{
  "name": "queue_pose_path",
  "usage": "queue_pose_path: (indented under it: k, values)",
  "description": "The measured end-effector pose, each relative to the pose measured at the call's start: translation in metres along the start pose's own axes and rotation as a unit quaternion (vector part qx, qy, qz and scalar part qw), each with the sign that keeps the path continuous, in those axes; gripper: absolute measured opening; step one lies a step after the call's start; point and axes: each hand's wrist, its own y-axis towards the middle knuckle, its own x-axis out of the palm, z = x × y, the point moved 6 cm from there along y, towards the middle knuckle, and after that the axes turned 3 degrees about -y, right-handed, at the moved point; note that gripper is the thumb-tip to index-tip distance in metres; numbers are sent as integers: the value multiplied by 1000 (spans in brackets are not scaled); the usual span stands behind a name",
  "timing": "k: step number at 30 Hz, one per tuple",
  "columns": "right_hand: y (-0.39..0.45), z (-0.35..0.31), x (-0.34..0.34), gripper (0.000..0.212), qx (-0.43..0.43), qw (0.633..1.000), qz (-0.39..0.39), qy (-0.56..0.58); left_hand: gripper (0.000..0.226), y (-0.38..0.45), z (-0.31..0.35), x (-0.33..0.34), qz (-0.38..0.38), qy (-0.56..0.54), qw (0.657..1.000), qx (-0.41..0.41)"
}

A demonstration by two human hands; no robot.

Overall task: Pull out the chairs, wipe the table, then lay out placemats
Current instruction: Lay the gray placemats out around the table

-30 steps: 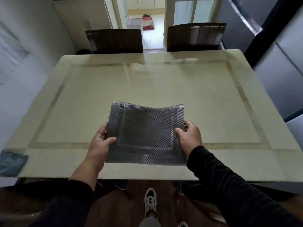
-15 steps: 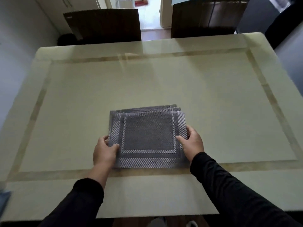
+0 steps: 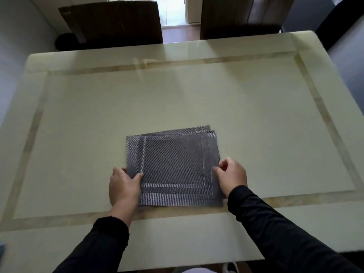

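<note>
A pale cream bench [image 3: 177, 99] with a tan inlaid border band is seen from above, through a head-worn camera looking forward and down. A stack of grey woven placemats [image 3: 173, 166] lies flat on the bench, near its front edge and roughly centred between left and right; the mats are slightly fanned, so that the corners of lower ones show past the top mat at the far right corner. The top mat carries a lighter striped frame around a darker middle. The left hand [image 3: 124, 186] is placed at the near left corner of the stack, with the thumb laid on top of the mat and the other fingers tucked out of sight beside or beneath the edge, so the corner is pinched. The right hand [image 3: 232, 175] is set at the right edge of the stack, its fingers [image 3: 223, 166] curled against the mat's edge; the picture is blurred there, and whether the edge is actually grasped or only touched cannot be told. Both forearms are covered by black sleeves [image 3: 275, 223] reaching in from the bottom of the view. Beyond the far edge of the bench, two dark wooden chairs are seen: the left chair [image 3: 112, 22] and the right chair [image 3: 236, 16], with a bright doorway between them. A white shoe [image 3: 230, 267] is just visible on the floor below the near edge.
</note>
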Motion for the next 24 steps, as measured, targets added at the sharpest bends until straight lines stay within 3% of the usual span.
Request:
queue_pose_path:
  k: [3, 7, 11, 13, 16, 20, 24]
  values:
    - [-6, -10, -4, 18, -42, 999, 6, 9, 72, -9, 11, -5, 53, 85, 994, 51]
    - [-10, -8, -14, 14, -23, 996, 18, 86, 74, -20, 30, 13, 10, 101, 986, 131]
    - [-15, 1, -10, 36, 1, 990, -89, 112, 94, -30, 24, 25, -8, 110, 993, 48]
    - [-18, 9, -1, 31, 3, 984, -154, 92, 101, -37, 18, 23, -3, 128, 992, 13]
    - [-22, 21, -1, 13, -14, 982, -138, 126, 105, -49, 10, 21, 2, 144, 990, -8]
    - [-26, 32, -17, 16, 1, 961, -127, 246, 104, -71, -3, 18, 27, 120, 992, -39]
    - [-28, 45, -39, 16, 35, 937, -156, 310, 80, -86, -12, 26, 2, 33, 994, -107]
